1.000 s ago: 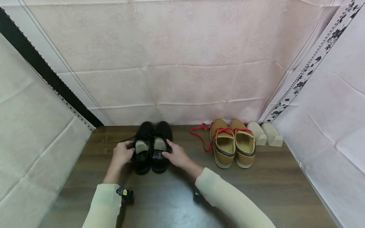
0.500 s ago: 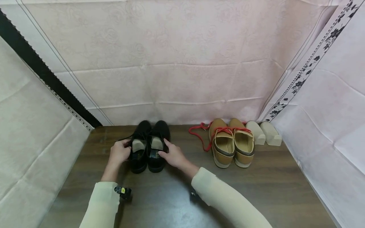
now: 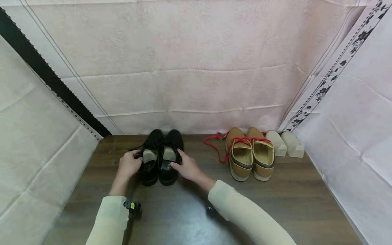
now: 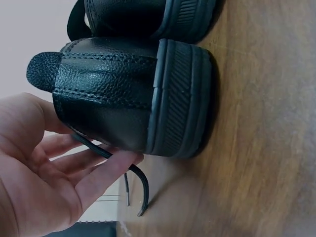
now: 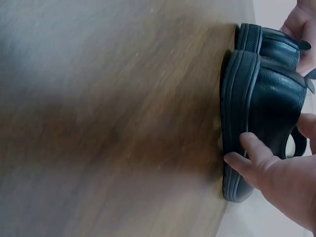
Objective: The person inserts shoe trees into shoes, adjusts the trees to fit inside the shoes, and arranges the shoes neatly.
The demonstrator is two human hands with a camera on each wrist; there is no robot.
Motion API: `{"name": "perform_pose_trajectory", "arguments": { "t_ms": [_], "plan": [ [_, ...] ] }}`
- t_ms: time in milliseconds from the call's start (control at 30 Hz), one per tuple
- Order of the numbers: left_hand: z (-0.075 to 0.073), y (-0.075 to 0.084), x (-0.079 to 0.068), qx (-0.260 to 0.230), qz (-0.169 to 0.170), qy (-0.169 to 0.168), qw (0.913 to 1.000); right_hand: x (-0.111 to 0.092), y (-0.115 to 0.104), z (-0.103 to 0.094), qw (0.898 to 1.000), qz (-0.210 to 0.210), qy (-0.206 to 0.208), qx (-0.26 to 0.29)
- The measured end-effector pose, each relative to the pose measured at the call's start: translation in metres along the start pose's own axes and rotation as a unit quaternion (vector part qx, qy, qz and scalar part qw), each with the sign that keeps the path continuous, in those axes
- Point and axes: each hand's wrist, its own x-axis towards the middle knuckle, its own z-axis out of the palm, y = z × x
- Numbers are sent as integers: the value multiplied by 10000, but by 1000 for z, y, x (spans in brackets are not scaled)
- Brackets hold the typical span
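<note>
On the worktop, black lace-up shoes are held between left hand and right hand, toes toward the back edge.

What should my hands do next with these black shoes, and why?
Probably let go: I'd lift your left hand and right hand off the black shoes, because they appear to stand flat on the brown surface, side by side, toes toward the pale backdrop, like the tan shoes.
</note>
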Motion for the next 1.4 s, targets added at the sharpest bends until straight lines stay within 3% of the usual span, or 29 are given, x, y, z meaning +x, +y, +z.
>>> {"name": "perform_pose_trajectory", "arguments": {
  "t_ms": [333, 733, 1033, 1400],
  "plan": [
    [-5, 18, -20, -28, 342, 340, 9988, -9, 13, -19, 9982, -411, 423, 130],
    [1, 46, -41, -243, 769, 863, 9930, -29, 6, -43, 9948, -655, 635, 455],
    [13, 65, -52, -332, 1323, 970, 9859, -49, 8, -65, 9913, -853, 859, 525],
    [27, 86, -65, -649, 1857, 858, 9767, -75, 25, -105, 9807, -1365, 1398, -109]
  ]
}}
